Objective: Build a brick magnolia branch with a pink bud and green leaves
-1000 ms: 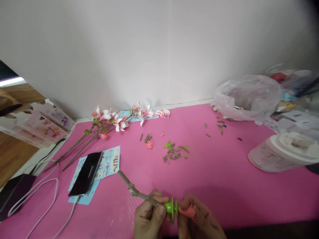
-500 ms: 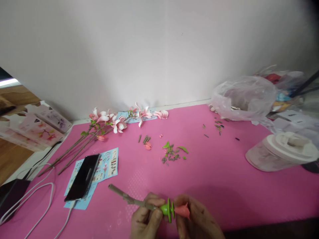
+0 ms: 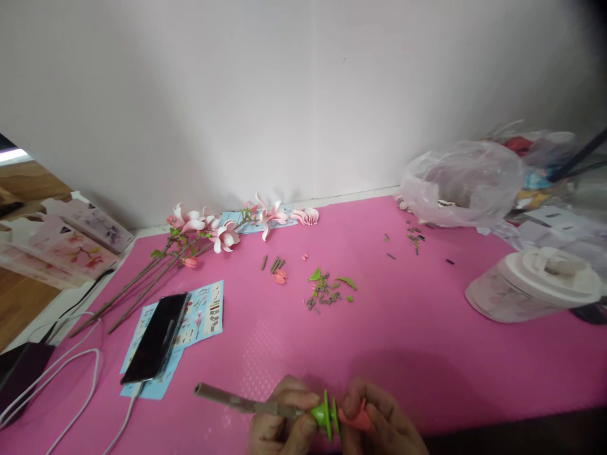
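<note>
At the bottom middle, my left hand [image 3: 284, 417] is closed round a brown toy stem [image 3: 232, 400] that points out to the left. On the stem's right end sits a bright green, disc-shaped piece [image 3: 326, 415]. My right hand [image 3: 379, 417] pinches a coral-pink flower bud piece [image 3: 356, 418] against the green piece; their exact join is hidden by the fingers. Beyond the hands lies a heap of small brown and green parts [image 3: 325, 292]. Farther left of it are a pink bud part [image 3: 279, 276] and short brown sticks [image 3: 275, 263].
Assembled magnolia stems [image 3: 190, 234] lie at the back left, near stacked pink petals [image 3: 306, 217]. A phone [image 3: 155, 338] rests on instruction sheets [image 3: 215, 309], its white cable [image 3: 135, 398] trailing forward. A lidded cup [image 3: 526, 287] and plastic bag [image 3: 459, 183] occupy the right.
The brown stem's free end has dropped lower and shifted left, so it lies nearer level. My right fingers have closed further over the pink bud piece, and both pieces sit slightly farther right.
</note>
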`<state>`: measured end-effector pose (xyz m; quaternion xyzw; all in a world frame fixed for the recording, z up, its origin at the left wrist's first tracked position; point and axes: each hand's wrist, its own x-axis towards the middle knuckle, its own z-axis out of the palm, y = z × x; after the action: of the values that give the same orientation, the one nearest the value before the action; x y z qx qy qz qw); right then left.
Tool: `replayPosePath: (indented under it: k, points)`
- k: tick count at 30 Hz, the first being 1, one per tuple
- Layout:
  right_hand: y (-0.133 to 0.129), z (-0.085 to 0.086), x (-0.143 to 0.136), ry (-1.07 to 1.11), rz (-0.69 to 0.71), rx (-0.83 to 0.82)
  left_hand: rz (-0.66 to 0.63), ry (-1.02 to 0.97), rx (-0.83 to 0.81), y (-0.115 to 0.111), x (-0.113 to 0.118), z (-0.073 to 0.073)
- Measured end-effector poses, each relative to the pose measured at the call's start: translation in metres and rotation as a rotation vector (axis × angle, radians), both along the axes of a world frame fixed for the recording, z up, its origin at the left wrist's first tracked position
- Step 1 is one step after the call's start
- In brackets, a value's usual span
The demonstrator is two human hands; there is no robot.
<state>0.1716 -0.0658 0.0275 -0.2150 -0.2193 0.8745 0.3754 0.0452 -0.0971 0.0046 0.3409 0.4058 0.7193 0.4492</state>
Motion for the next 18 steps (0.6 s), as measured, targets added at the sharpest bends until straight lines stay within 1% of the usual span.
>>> replayPosePath:
  k: [3, 4, 7, 9, 12, 14, 16, 18]
  points:
    - [0.005, -0.003, 0.0, -0.005, 0.008, 0.012, -0.012, -0.041, -0.1, 0.002, -0.002, 0.006]
    - [0.007, -0.003, 0.001, -0.013, 0.02, 0.016, -0.012, -0.039, -0.111, 0.003, -0.003, 0.007]
    - [0.012, -0.002, 0.007, -0.045, 0.034, 0.083, -0.047, 0.052, -0.046, 0.006, -0.011, 0.01]
    - [0.014, -0.002, 0.014, -0.134, -0.003, 0.198, -0.069, 0.136, -0.032, 0.007, -0.016, 0.011]
    - [0.018, 0.001, 0.025, -0.442, -0.117, 0.44, -0.063, 0.254, -0.071, 0.009, -0.023, 0.017]
    - [0.021, 0.004, 0.03, -0.638, -0.192, 0.638, -0.111, 0.324, -0.092, 0.009, -0.025, 0.025]
    - [0.024, 0.007, 0.034, -0.729, -0.244, 0.816, -0.181, 0.368, -0.098, 0.009, -0.027, 0.032]
    - [0.026, 0.01, 0.035, -0.758, -0.278, 0.908, -0.228, 0.389, -0.1, 0.008, -0.03, 0.037]
